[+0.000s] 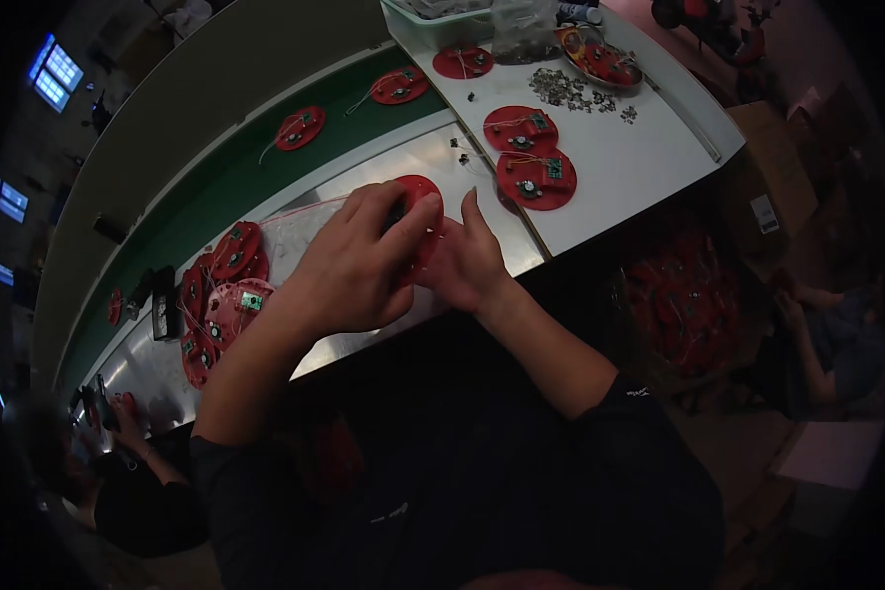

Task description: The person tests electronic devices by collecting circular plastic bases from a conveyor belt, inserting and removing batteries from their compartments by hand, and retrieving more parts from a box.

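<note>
My left hand point(349, 261) is closed on a round red plastic disc point(423, 197), held tilted above the metal work surface. Its fingers hide most of the disc's face; a dark part shows near the fingertips. At the disc's right edge is my right hand point(472, 261), palm turned up and thumb stretched away from it. The other fingers of that hand are partly hidden behind the disc. Just left of my left hand, several red discs point(236, 251) with wires lie piled, among them a paler pink one with a small green circuit board point(253, 301).
Two wired red discs point(536, 179) lie on the white table point(610, 187), near scattered small metal parts point(570, 90) and a dish point(600, 57). More discs point(300, 128) rest on the green belt point(206, 162). Co-workers sit at lower left point(138, 462) and far right point(826, 334).
</note>
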### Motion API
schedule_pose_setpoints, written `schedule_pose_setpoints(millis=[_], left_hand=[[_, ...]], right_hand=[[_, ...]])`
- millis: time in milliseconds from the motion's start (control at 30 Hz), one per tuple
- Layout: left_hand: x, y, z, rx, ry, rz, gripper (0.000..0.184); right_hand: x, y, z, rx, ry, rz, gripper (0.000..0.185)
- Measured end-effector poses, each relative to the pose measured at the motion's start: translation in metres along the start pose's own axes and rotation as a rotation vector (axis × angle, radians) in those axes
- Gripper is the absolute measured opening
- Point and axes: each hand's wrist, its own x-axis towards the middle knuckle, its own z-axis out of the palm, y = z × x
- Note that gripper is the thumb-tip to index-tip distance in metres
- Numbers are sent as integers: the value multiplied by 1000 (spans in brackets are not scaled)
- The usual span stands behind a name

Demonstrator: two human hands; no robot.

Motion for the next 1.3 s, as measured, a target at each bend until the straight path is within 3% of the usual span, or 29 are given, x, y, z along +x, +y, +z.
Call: schedule_pose_setpoints(millis=[100, 200, 233, 300, 333, 500, 533, 667, 700, 733, 833, 867, 933, 1067, 1300], left_hand=[[4, -17, -22, 147, 134, 29, 77], [2, -30, 13, 80, 97, -31, 71], [0, -38, 47, -21, -18, 20, 62], [-9, -51, 75, 21, -71, -31, 59], [-7, -59, 80, 70, -138, -52, 56], [-5, -65, 71, 28, -68, -49, 60], [-6, -67, 69, 32, -72, -45, 60], [-21, -76, 64, -231, 157, -190, 69], [-25, -79, 63, -340, 265, -247, 72], [-32, -84, 64, -349, 312, -276, 71], [-39, -72, 62, -1019, 551, -572, 66], [-38, -71, 62, -1013, 563, -569, 66], [-39, -75, 62, -1410, 725, -457, 68], [-45, -64, 68, -1715, 718, -444, 65], [-43, -15, 101, -1782, 494, -456, 71]], right_hand=[[12, -4, -12, -32, 257, 50, 91], [23, -3, -16, 59, 168, 83, 84], [25, 0, -3, 153, 4, -21, 71], [36, 4, -14, 89, 127, 32, 62], [38, 11, -15, 37, 140, -44, 59], [47, 4, -20, 113, 38, -7, 61], [45, 2, -15, 140, 73, 1, 54], [46, 4, -55, 95, 132, 118, 36], [38, -2, -31, 86, 286, 110, 25], [37, 0, -34, 83, 287, 115, 25], [31, -1, -41, 23, 219, 114, 20], [26, -4, -38, -4, 205, 128, 18], [17, -6, -37, -54, 186, 105, 17], [-2, -12, -30, -213, 171, 45, 15], [-52, -20, -8, -839, 307, -9, 27]])
